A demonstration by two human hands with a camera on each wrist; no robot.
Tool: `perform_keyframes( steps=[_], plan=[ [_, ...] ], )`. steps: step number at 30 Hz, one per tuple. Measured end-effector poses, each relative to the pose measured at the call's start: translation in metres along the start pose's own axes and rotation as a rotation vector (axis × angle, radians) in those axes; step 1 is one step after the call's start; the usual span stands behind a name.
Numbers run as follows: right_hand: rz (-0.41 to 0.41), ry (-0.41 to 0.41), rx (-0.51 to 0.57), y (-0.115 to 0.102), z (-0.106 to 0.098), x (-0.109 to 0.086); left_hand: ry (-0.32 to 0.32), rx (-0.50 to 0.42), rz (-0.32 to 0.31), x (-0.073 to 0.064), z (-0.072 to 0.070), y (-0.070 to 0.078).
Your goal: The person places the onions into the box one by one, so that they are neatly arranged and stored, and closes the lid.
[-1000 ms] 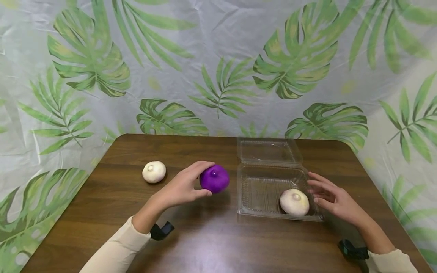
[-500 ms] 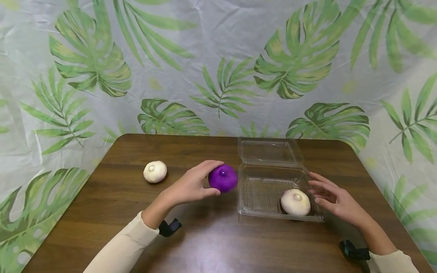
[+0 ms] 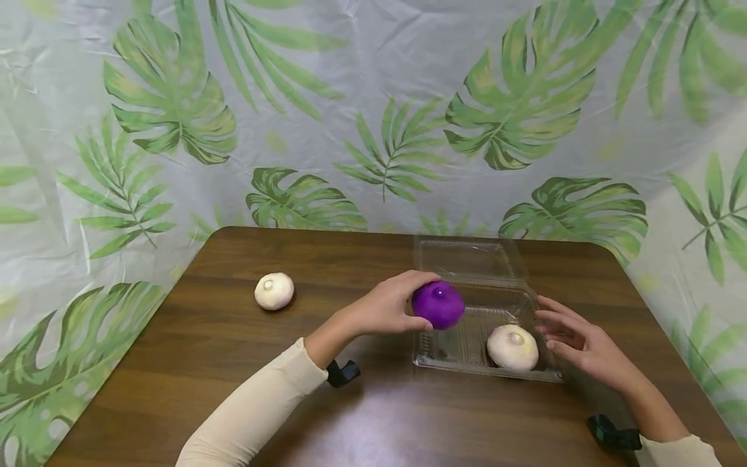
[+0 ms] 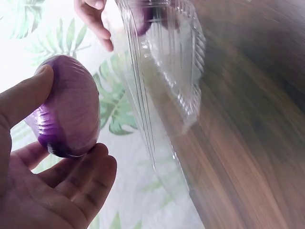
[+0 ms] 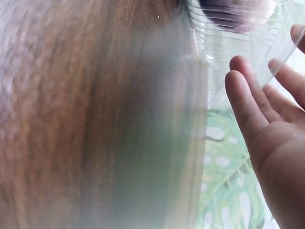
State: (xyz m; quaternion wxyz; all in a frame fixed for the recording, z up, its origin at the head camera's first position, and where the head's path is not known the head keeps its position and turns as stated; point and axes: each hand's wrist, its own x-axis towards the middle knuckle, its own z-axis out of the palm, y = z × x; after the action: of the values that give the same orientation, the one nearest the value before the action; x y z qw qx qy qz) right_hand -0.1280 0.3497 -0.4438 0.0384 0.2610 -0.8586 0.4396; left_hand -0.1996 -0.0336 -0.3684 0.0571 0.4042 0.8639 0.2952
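My left hand (image 3: 385, 308) holds a purple turnip (image 3: 439, 305) between thumb and fingers, raised over the left part of a clear plastic clamshell container (image 3: 490, 371). In the left wrist view the held turnip (image 4: 71, 107) has glossy purple skin, with the thumb on its upper side and fingers beneath. A white turnip (image 3: 513, 347) sits inside the container at the front right; its underside looks purple in the right wrist view. My right hand (image 3: 583, 344) is at the container's right wall, fingers extended and loosely bent, holding nothing. Whether its fingertips touch the wall, I cannot tell.
Another white turnip (image 3: 274, 291) lies on the brown wooden table (image 3: 233, 363) at the left. The container's lid (image 3: 471, 258) is folded back behind its base. Leaf-printed cloth (image 3: 397, 78) hangs behind the table's far edge.
My left hand has carried the purple turnip rightward, from beside the container to over it. The right hand has stayed by the container's right wall. The view has shifted slightly.
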Motion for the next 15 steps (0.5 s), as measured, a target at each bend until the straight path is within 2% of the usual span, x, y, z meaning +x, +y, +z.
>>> perform_keyframes(
  steps=[5, 10, 15],
  plan=[
    [0.004, 0.006, -0.009, 0.001, 0.001, -0.001, -0.017, 0.020, 0.008, 0.011, 0.007, 0.008],
    [0.013, 0.000, -0.014, 0.003, 0.002, 0.000, -0.012, 0.032, -0.003, 0.020, 0.011, 0.008],
    [0.013, 0.011, -0.013, 0.003, 0.002, -0.001, -0.038, 0.060, -0.007, 0.033, 0.014, 0.011]
  ],
)
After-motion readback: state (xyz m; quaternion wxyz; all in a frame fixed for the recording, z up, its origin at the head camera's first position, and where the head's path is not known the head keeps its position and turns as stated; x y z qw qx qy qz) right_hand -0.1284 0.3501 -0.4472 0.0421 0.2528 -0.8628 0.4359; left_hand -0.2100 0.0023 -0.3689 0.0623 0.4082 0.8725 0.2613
